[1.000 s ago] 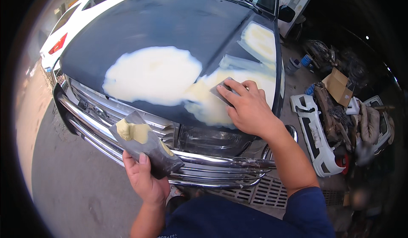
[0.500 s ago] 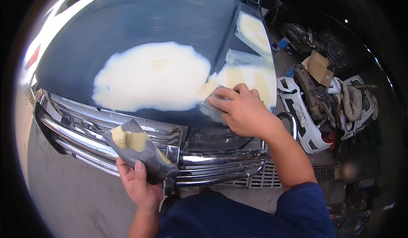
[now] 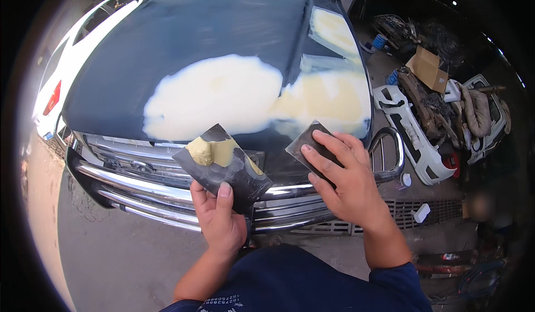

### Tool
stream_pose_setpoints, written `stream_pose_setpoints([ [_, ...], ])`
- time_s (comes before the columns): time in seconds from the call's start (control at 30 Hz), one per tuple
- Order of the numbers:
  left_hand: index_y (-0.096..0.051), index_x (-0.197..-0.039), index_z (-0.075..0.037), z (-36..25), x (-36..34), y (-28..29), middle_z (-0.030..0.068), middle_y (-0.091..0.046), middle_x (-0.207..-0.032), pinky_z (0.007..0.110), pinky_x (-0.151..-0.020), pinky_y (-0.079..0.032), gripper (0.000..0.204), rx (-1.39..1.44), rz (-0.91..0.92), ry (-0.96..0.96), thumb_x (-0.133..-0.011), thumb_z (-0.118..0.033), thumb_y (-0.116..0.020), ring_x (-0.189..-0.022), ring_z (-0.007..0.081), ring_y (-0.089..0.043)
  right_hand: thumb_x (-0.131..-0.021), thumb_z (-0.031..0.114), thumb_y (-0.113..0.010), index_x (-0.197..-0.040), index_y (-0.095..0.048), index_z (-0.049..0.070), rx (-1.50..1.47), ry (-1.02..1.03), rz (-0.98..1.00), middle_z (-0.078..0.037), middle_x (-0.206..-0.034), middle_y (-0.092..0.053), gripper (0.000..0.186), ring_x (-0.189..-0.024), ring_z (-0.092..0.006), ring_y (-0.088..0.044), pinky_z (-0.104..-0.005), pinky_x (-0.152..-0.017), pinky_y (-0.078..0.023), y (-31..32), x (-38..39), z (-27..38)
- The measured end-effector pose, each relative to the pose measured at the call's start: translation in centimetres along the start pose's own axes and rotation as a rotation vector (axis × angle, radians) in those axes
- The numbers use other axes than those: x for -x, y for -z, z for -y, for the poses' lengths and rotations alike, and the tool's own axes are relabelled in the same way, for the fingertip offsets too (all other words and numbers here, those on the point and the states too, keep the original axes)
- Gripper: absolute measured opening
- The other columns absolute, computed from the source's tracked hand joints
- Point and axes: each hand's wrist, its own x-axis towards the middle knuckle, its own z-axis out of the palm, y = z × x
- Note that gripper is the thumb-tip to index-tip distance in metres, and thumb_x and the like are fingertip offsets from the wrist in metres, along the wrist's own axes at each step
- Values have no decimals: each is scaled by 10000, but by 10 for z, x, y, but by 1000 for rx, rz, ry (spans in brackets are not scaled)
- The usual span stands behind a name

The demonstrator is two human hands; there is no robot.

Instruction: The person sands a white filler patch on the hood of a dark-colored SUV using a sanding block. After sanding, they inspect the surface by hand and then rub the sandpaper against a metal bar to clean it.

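Spreader [image 3: 308, 143] under right hand [image 3: 346, 181] | hood front edge [image 3: 278, 136] | mixing board [image 3: 220, 167] beside

A white car [image 3: 67, 72] stands just beside the dark vehicle on the left, its red tail lamp [image 3: 51, 97] showing. On the right, a detached white bumper [image 3: 409, 136] lies on the ground among piled scrap parts [image 3: 446, 100]. An open cardboard box [image 3: 426, 67] rests near the top of that heap, and a blue container [image 3: 379, 40] sits farther back. A metal drain grate [image 3: 412, 211] runs across the concrete floor [image 3: 111, 256], with a small white bottle [image 3: 422, 212] lying on it.
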Motion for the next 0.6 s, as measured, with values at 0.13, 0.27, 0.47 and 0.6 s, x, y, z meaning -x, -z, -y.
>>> stream_pose_setpoints([
  [0.13, -335, -1402, -65, -4, 19, -20, 122, -515, -1310, 388, -1046, -409, 489, -26, 21, -1, -945, -1, -497, -1204, 217, -517, -743, 117, -686, -1164, -650, 142, -88, 104, -42, -83, -1307, -521, 422, -1139, -363, -464, -470, -909, -381, -4, 6, 13],
  [0.27, -323, -1399, 6, -17, 30, -31, 132, -522, -1302, 351, -1036, -383, 492, -83, 68, -58, -943, -3, -509, -1183, 192, -514, -742, 117, -663, -1153, -655, 143, -67, 179, -1, -70, -1287, -529, 412, -1152, -366, -454, -463, -886, -378, -13, 13, 26],
  [0.47, -357, -1378, 21, -41, 17, -8, 124, -561, -1255, 343, -1030, -386, 459, -101, 55, -69, -945, -2, -510, -1156, 172, -531, -755, 97, -673, -1172, -645, 149, -39, 88, 61, -71, -1286, -533, 422, -1156, -372, -454, -460, -926, -382, -6, 10, 30],
  [0.6, -356, -1381, 14, -58, 0, 14, 121, -568, -1244, 329, -1007, -408, 468, -64, 95, 89, -938, 21, -507, -1140, 159, -540, -756, 89, -689, -1184, -646, 122, -195, 69, -54, -98, -1305, -525, 431, -1167, -370, -454, -462, -962, -389, -16, -15, 70],
])
